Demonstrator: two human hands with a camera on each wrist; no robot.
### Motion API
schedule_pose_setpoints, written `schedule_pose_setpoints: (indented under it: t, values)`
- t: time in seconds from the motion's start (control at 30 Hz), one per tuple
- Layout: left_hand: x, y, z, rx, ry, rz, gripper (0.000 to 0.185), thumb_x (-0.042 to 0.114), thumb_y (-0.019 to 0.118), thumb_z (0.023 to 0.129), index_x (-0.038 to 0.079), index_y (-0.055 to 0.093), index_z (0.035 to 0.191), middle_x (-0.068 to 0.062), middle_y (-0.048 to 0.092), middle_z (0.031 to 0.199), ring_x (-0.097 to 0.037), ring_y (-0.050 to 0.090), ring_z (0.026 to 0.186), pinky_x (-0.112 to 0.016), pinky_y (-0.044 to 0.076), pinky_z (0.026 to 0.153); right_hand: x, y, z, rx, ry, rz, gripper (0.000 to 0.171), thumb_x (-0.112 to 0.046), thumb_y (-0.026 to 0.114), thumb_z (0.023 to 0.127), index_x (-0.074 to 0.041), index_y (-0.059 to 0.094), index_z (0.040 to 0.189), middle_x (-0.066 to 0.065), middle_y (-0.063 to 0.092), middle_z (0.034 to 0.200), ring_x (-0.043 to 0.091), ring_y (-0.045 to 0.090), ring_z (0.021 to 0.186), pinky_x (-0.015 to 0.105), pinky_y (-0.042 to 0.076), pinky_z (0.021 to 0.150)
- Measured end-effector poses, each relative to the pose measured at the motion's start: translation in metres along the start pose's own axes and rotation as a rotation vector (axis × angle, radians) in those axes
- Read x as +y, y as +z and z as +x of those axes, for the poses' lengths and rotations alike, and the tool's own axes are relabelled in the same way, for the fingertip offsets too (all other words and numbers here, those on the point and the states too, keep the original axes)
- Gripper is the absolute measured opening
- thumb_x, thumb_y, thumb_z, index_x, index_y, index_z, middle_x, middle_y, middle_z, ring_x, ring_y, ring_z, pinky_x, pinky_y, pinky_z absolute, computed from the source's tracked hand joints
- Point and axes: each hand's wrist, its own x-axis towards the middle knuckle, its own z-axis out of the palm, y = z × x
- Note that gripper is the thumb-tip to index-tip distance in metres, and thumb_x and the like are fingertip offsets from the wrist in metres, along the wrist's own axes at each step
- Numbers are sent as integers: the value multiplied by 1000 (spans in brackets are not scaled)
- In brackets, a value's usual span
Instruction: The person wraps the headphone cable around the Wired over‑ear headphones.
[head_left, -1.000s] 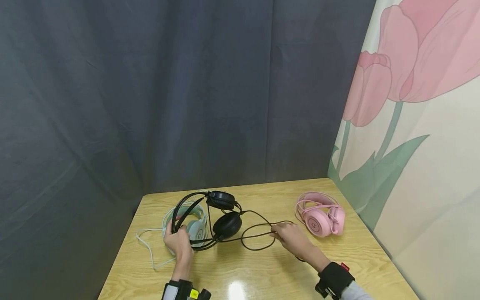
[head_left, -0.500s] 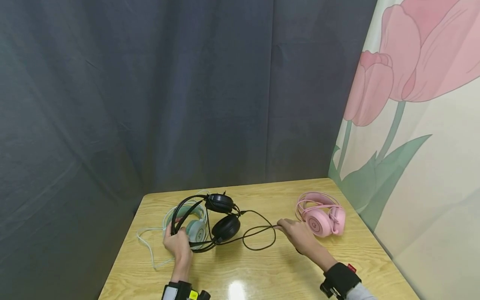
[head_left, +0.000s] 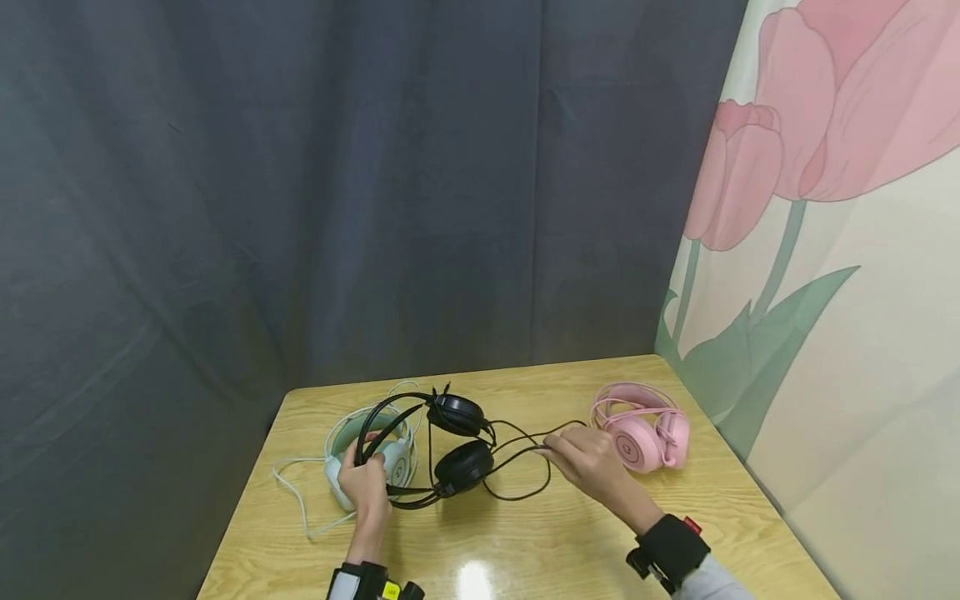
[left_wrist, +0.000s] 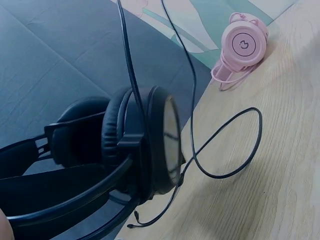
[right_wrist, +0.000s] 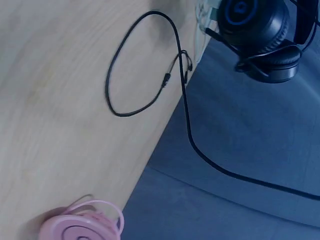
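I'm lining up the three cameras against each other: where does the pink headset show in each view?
Head: the pink headset lies right of centre on the wooden table, beyond the right hand.
Left wrist: upper right, at the table's far edge.
Right wrist: bottom left corner, partly cut off.
Shared landmark: the black headset's cable, looped on the table in all three.

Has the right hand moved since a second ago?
Yes. The right hand, pinching the black cable, has risen and drawn farther from the table's near edge, closer to the pink headset, which stayed put.
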Motion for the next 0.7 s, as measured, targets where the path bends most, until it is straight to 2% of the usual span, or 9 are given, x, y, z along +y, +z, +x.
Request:
schedule_pose_setpoints:
  t: [0.2, 0.47, 0.57, 0.7]
  values:
    - [0, 2, 0, -153, -23, 64, 41, -14, 51, 75, -5, 65, 113, -6, 56, 79, -5, 44, 44, -17, 37, 42, 1, 7, 11, 45, -2, -75, 30, -30, 64, 97, -8, 68, 76, -3, 58, 61, 9, 51, 48, 23, 44, 44]
    - [2, 1, 1, -402, -30, 143, 42, -14, 52, 73, -4, 67, 111, -12, 63, 94, -8, 41, 50, -18, 35, 45, 1, 10, 7, -11, 99, -139, 44, -47, 62, 95, -12, 63, 68, -5, 54, 56, 11, 45, 44, 25, 39, 40]
    - [2, 1, 0, -486, -45, 157, 42, -13, 53, 73, -3, 67, 110, -10, 61, 92, -8, 40, 51, -19, 34, 45, 1, 11, 5, -24, 106, -155, 49, -52, 61, 93, -13, 59, 63, -6, 49, 53, 9, 40, 43, 25, 36, 39]
    - [1, 1, -3, -579, -26, 173, 41, -13, 52, 72, -2, 67, 109, -11, 55, 91, -8, 37, 49, -18, 33, 44, 0, 14, 4, -49, 92, -158, 53, -53, 58, 95, -14, 54, 60, -8, 44, 51, 7, 37, 44, 27, 38, 41]
